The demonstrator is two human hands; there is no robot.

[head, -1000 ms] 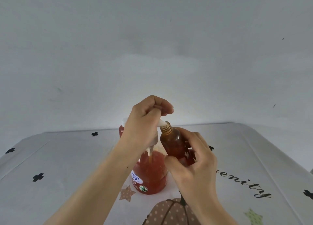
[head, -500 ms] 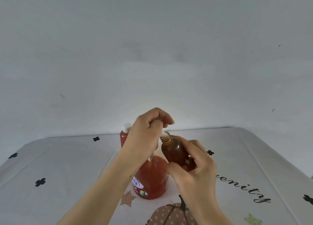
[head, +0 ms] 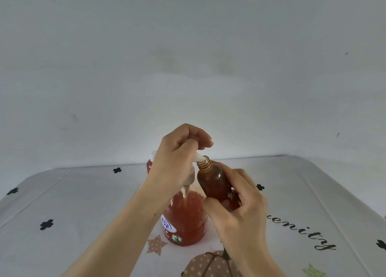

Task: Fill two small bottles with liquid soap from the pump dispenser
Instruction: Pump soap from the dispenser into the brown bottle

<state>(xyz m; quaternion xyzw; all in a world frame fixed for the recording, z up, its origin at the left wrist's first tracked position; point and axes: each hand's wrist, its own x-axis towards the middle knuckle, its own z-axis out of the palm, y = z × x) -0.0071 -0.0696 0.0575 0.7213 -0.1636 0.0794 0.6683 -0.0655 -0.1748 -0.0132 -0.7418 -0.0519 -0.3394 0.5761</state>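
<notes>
The small bottle [head: 215, 182] is held up off the bench [head: 83, 214], tilted, with its open threaded mouth brought against the tip of the white spout [head: 199, 158]. It is gripped low on the body by the right hand [head: 236, 210], thumb in front and fingers curled round the back. The pump dispenser [head: 186, 220] is stood on the bench just below. Its head is covered by the left hand [head: 177, 157], whose fingers are curled over the top.

The bottle looks dark with soap almost to the shoulder, so little room is judged to be left. Here trouble could be had: one stroke too many and soap would be forced over the threads onto the gripping fingers, and a slick bottle is easily dropped. The spout is met only at the rim, not seated inside, so a small drift would send the stream down the outside. The dispenser's base is steadied by nothing, and an off-centre push could rock it. A second bottle [head: 150, 165], white-capped, is glimpsed behind the left hand, mostly hidden.
</notes>
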